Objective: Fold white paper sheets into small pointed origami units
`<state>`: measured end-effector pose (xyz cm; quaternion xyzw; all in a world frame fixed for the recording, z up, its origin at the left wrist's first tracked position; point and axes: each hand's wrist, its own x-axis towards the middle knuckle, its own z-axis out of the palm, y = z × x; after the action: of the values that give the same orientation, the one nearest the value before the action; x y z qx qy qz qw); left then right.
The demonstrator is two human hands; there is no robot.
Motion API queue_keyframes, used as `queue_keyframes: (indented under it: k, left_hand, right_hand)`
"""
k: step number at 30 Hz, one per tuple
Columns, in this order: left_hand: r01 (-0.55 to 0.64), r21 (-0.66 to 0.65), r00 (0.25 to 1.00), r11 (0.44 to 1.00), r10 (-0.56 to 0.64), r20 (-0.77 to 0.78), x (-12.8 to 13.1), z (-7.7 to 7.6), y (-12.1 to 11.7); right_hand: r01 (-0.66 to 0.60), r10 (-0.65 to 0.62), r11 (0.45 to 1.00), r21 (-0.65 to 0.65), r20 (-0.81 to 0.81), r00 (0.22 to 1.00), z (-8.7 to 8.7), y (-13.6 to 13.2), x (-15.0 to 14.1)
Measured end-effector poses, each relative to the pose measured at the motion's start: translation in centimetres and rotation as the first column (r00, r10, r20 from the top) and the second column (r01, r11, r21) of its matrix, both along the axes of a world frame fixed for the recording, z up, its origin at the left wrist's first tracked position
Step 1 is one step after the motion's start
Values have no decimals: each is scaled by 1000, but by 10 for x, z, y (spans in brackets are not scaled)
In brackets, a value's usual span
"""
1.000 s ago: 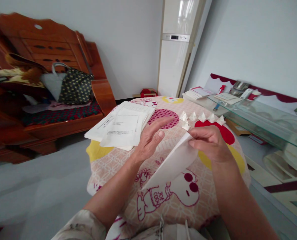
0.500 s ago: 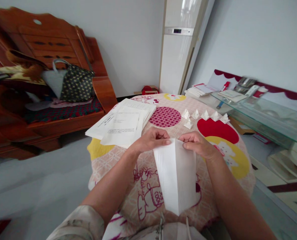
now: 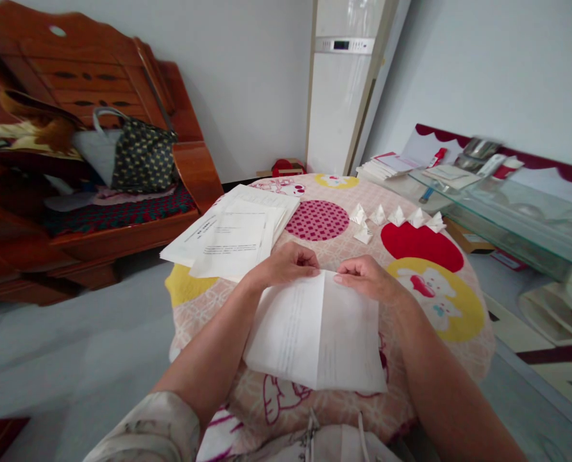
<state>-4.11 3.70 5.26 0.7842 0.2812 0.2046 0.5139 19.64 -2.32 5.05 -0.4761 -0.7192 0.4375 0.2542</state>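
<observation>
A sheet of paper [image 3: 315,337] with a crease down its middle lies spread over the near part of the table, faint print showing through. My left hand [image 3: 293,263] pinches its far edge left of the crease. On the other side of the crease, my right hand [image 3: 365,276] grips the same edge between thumb and fingers. Beyond my left hand rests a stack of printed papers [image 3: 238,234]. Several small folded paper pieces [image 3: 398,216] with pointed tops stand in a row past my right hand.
The round table wears a patterned cloth [image 3: 324,253]. To the right is a glass shelf [image 3: 521,212] carrying a metal bowl [image 3: 481,151] and other items. A wooden bench [image 3: 88,77] with a dark patterned bag [image 3: 144,157] stands at left; a tall white cabinet-like unit [image 3: 338,102] rises behind.
The paper, narrow and raised along its crease before, is now opened out wider and flatter, mostly toward the left. Both hands have shifted slightly left. The view has tilted a little.
</observation>
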Motion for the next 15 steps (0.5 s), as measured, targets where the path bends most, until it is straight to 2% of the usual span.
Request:
queue_keyframes:
  k: [5,10,15]
  left_hand:
    - [12,-57,999,998,-11,31,5,-12,1]
    - [76,-177,992,981,-56,115,10,-14,-2]
    - [87,-202,987,976,-57,153,13,-15,-3]
  right_hand:
    - [-11,10,998,65,18,1000,-10,3,-8]
    - [-31,31,999,8,-58,998,-11,2,-10]
    - [-36,33,999,-27,-118,992,-10,1,-11]
